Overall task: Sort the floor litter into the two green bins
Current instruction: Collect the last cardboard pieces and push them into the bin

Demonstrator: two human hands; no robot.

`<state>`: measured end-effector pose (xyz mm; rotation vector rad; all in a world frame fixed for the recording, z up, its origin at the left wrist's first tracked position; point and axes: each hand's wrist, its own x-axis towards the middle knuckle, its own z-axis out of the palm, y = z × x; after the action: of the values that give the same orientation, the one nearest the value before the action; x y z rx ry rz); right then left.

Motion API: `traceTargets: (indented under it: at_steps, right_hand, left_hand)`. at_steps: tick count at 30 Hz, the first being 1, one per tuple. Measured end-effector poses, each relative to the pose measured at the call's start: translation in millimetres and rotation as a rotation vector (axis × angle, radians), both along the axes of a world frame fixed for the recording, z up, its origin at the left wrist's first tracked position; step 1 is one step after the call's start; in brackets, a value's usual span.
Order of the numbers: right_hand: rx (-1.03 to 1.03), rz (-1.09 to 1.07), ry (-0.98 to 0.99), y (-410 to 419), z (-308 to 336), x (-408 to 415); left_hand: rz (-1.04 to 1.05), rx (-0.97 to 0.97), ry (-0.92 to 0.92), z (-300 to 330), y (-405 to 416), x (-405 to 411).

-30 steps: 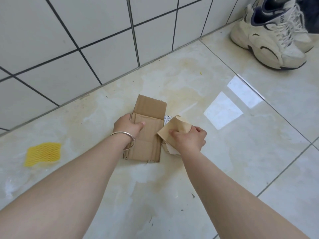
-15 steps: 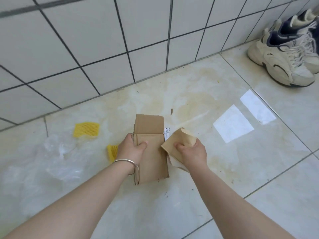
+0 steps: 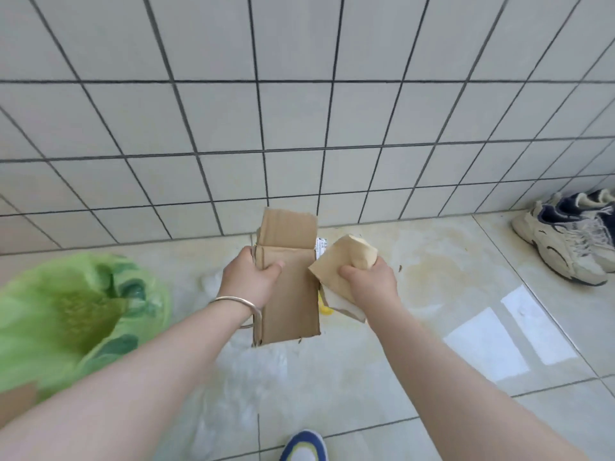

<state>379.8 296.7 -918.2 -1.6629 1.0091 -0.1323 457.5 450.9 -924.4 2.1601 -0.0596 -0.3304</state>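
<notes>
Nearest, a blue-and-white shoe toe [image 3: 304, 445] stands on the floor [image 3: 432, 394] by its near edge, with clear plastic film [image 3: 246, 387] lying just beyond it. At the near-left, a green bin bag [image 3: 66, 314] gapes open, a scrap of cardboard [image 3: 16, 402] at its near rim. Further out, both hands are raised above the floor. The left hand [image 3: 248, 281], a bangle [image 3: 234, 302] on its wrist, has its fingers pinching the left edge of a flattened cardboard box [image 3: 288, 294]. The right hand [image 3: 369, 281] has its fingers clenched on a crumpled brown paper piece [image 3: 346, 257], touching the box's right edge. A yellow scrap [image 3: 324, 307] peeks out between them. At the far-right corner, sneakers [image 3: 565, 241] sit against the tiled wall [image 3: 299, 111].
</notes>
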Motion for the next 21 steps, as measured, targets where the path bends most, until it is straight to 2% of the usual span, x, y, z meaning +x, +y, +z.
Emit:
traceTargets:
  at_steps: [6, 13, 21]
  right_hand:
    - [-0.041, 0.137, -0.105, 89.7, 69.1, 4.4]
    - [-0.068, 0.356, -0.161, 180.1, 100.2, 7.4]
    - [-0.023, 0.495, -0.202, 260.8, 83.9, -4.0]
  left_hand:
    - [0.129, -0.033, -0.139, 73.4, 98.7, -21.1]
    - [0.295, -0.024, -0.183, 116.3, 196.2, -51.3]
    - [0.366, -0.01, -0.149, 95.0, 286.3, -68.3]
